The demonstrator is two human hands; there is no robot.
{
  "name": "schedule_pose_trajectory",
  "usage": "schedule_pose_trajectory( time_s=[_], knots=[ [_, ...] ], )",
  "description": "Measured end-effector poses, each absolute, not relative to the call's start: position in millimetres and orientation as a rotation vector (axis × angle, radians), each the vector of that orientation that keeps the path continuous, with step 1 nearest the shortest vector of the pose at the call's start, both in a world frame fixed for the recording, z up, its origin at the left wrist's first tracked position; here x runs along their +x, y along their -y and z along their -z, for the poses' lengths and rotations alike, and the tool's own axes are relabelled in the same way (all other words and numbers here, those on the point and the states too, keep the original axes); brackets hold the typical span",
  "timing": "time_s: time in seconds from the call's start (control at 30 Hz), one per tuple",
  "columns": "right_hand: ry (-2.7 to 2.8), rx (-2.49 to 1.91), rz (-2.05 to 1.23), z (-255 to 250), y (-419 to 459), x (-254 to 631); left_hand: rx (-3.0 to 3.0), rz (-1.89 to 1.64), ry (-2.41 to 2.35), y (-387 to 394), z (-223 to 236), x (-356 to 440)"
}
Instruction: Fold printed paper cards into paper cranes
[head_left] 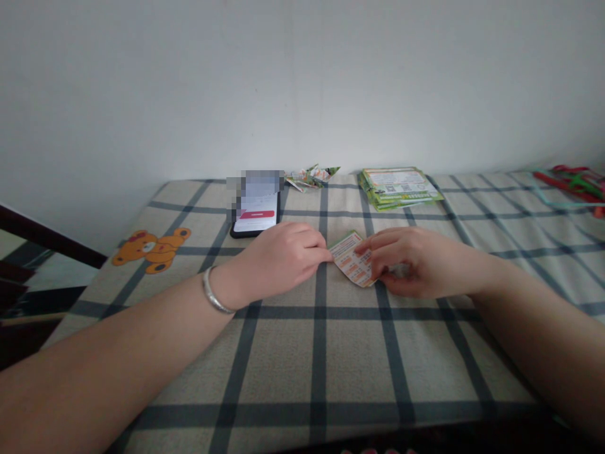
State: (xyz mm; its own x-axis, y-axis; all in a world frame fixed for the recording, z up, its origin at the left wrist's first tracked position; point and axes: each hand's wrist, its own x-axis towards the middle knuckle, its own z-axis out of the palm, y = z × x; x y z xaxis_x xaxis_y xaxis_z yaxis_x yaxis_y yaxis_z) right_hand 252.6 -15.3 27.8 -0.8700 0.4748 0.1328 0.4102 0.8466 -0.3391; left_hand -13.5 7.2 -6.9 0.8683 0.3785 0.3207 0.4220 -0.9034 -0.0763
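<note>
Presumably light and easily creased (thin paper), best held by its edges, the printed leaflet (348,260) is over the checked surface (278,372), left hand (286,255) pinching its left corner, right hand (413,261) its right edge.

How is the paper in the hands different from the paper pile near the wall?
The printed paper looks smaller; the leaflet stack is wider, with several layers. The left hand and right hand hold the printed paper; the leaflet stack lies untouched on the checked tablecloth. Both show print and green.
</note>
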Motion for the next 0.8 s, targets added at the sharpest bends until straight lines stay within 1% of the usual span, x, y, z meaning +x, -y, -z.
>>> schedule_pose_trajectory(
  time_s=[0.2,0.37,0.43,0.57,0.7,0.8],
  knots=[
    [2.756,-0.752,-0.417,-25.4,19.2,249.7,-2.905,0.482,0.542,-8.5,5.0,-13.6],
    [2.617,-0.874,-0.477,-13.8,16.5,245.8,-2.927,0.496,0.55,-8.6,4.8,-13.6],
    [2.554,-0.858,-0.475,-7.4,14.0,243.7,-2.944,0.491,0.578,-8.7,5.1,-14.1],
    [2.476,-0.754,-0.371,1.7,10.2,240.6,-2.967,0.487,0.601,-9.1,6.0,-15.9],
    [2.522,-0.705,-0.28,1.9,9.3,242.5,-2.974,0.499,0.606,-9.1,5.7,-17.0],
    [2.567,-0.672,-0.298,-0.9,8.9,245.5,-2.981,0.518,0.617,-9.3,5.1,-17.0]
  ],
)
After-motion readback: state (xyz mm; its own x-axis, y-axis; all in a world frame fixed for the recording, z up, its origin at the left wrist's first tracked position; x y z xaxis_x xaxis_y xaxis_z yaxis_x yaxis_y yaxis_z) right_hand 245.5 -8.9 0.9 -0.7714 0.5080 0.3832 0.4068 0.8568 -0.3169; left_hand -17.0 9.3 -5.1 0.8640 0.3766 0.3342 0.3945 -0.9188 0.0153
